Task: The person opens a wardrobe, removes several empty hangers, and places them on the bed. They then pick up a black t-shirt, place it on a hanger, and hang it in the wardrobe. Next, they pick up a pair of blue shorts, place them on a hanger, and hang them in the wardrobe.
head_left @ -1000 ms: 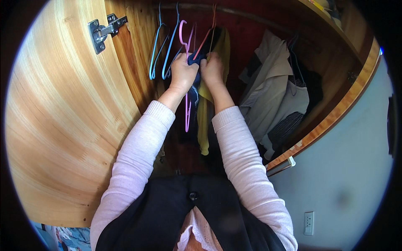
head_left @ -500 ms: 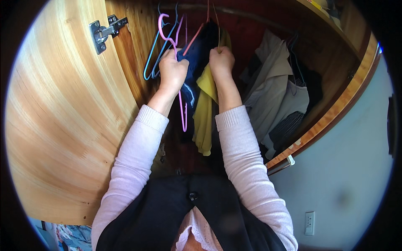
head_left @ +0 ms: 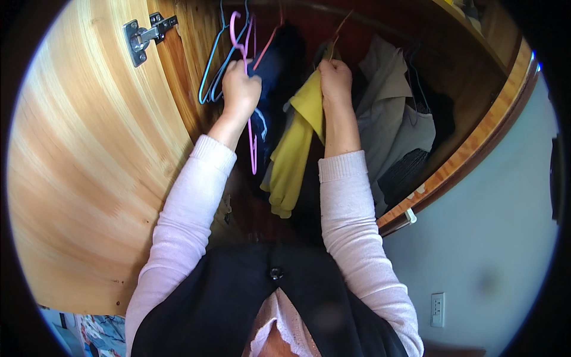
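Observation:
Inside an open wooden wardrobe, my left hand (head_left: 240,89) is closed around a pink hanger (head_left: 239,45), whose hook rises above my fist and whose long side hangs below it. Beside that hand a dark blue garment (head_left: 275,77) hangs at a red hanger (head_left: 266,46); whether my fingers also hold its cloth is hidden. My right hand (head_left: 336,80) grips the top of a yellow garment (head_left: 291,157), just under a thin tan hanger hook (head_left: 336,34). The yellow cloth drapes down between my forearms.
Blue hangers (head_left: 204,89) hang at the left by the wardrobe door (head_left: 89,166) and its metal hinge (head_left: 143,38). Grey and beige garments (head_left: 386,89) hang at the right. A clothes rail (head_left: 327,11) runs overhead. A wall socket (head_left: 437,309) shows at lower right.
My right hand has moved right, drawing the yellow garment and its hanger away from the dark blue one, so the gap widens. My left hand still holds the pink hanger, shifted slightly left.

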The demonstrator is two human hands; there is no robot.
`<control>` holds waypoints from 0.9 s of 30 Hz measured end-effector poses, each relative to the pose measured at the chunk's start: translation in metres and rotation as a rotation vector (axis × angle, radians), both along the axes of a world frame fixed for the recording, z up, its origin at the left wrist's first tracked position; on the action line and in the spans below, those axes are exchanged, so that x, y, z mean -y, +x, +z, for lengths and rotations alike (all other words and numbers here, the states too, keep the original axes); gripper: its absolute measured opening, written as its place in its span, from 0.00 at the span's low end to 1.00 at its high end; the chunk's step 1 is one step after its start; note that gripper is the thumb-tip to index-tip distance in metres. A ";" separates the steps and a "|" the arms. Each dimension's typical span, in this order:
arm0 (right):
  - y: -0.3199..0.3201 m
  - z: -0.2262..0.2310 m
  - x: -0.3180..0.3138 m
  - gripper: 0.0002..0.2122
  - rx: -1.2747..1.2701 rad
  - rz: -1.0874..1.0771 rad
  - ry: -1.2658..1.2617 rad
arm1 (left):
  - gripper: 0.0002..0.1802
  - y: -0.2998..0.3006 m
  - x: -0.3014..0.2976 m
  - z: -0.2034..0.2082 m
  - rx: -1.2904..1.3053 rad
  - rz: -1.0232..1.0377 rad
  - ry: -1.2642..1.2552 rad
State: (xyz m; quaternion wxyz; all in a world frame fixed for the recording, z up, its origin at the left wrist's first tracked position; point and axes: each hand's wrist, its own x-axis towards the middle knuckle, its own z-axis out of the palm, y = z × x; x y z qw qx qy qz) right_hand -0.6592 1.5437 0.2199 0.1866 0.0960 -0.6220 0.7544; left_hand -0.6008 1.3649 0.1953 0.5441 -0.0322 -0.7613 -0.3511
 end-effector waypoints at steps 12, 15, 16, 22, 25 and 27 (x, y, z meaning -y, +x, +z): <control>-0.012 -0.062 -0.013 0.21 -0.138 -0.263 0.467 | 0.17 0.029 -0.001 -0.047 0.071 -0.259 0.322; 0.008 -0.056 -0.015 0.27 -0.013 -0.238 0.548 | 0.15 0.050 -0.013 -0.062 -0.071 -0.191 0.339; 0.018 -0.055 -0.015 0.27 0.026 -0.243 0.554 | 0.15 0.054 -0.018 -0.067 -0.126 -0.196 0.338; 0.028 -0.092 -0.023 0.28 0.256 -0.539 0.526 | 0.25 0.089 -0.066 -0.058 0.057 -0.620 0.496; 0.027 -0.107 -0.030 0.27 0.249 -0.585 0.649 | 0.34 0.084 -0.073 -0.064 0.037 -0.876 0.510; 0.030 -0.106 -0.032 0.27 0.257 -0.588 0.683 | 0.35 0.082 -0.070 -0.065 0.094 -0.837 0.402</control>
